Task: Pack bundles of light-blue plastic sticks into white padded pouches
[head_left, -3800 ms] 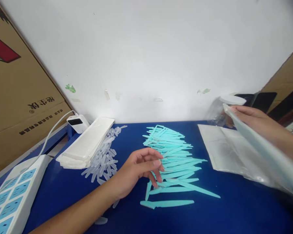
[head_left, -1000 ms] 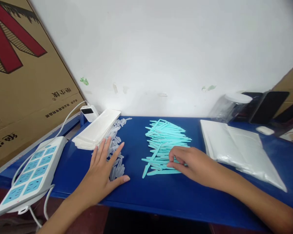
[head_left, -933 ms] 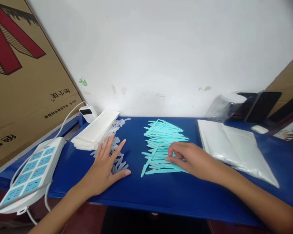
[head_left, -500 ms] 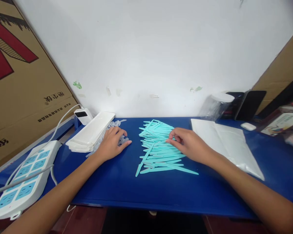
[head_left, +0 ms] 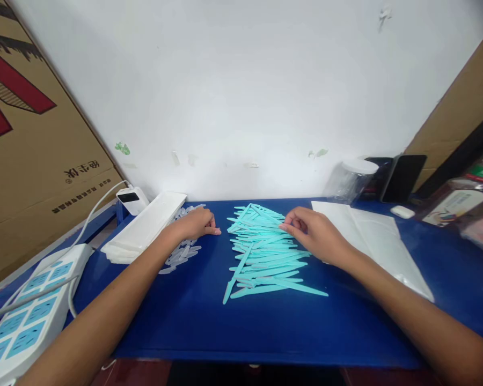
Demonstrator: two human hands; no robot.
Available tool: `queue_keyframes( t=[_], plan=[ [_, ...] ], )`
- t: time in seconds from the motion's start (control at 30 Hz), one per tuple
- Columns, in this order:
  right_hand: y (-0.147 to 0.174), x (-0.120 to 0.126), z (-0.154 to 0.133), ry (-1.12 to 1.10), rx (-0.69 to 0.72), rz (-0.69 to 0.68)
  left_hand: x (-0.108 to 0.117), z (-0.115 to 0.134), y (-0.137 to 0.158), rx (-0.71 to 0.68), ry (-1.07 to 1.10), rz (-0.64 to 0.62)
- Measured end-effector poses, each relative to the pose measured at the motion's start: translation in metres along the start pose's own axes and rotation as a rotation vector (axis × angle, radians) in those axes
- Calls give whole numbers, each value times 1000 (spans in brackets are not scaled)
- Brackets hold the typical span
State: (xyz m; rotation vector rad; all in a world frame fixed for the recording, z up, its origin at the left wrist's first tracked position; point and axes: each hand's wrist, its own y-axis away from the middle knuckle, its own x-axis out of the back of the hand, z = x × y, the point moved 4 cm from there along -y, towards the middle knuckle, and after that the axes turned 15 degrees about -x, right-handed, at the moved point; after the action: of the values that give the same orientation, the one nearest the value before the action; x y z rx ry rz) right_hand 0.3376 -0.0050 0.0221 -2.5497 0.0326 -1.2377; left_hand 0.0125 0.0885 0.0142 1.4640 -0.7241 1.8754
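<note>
A heap of turquoise eyebrow razors (head_left: 261, 252) lies in the middle of the blue table, most with their handles pointing sideways. At its right edge, my right hand (head_left: 312, 230) pinches the end of one razor between thumb and forefinger. To the left is a loose scatter of small translucent plastic caps (head_left: 181, 254). My left hand (head_left: 199, 223) is over the right side of these caps, its fingers bent down and closed toward the thumb. Whatever those fingertips hold, if anything, is hidden.
A stack of white sleeves (head_left: 145, 225) lies left of the caps, near a white power strip (head_left: 36, 305) with cables. On the right are a white plastic bag (head_left: 374, 246), a clear lidded jar (head_left: 352, 182), a dark phone (head_left: 403, 178) and a bottle (head_left: 462, 195).
My left hand has drawn its fingers together, uncovering more caps below it. My right hand stays pinched at the heap's right edge. The view has tilted slightly upward.
</note>
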Motion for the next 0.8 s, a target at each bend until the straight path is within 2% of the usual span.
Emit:
queue_keyframes(
  t=[0.1,0.2,0.3,0.4,0.53,0.67,0.8],
  plan=[
    [-3,6,2,9,30,96,-3,6,-1,-39,-63,26],
    [-4,9,3,14,19,130,-12,14,4,-53,-161,83],
    [-6,6,9,-24,-84,81,-22,26,8,-68,-247,124],
    [-10,1,26,-85,-243,19,-26,37,6,-62,-304,173],
    [-18,1,58,-86,-438,-42,-19,41,2,7,-356,274],
    [-18,15,77,13,-508,-48,-7,33,6,80,-323,372],
    [-15,29,81,111,-543,-78,1,21,11,106,-201,451]
  ],
)
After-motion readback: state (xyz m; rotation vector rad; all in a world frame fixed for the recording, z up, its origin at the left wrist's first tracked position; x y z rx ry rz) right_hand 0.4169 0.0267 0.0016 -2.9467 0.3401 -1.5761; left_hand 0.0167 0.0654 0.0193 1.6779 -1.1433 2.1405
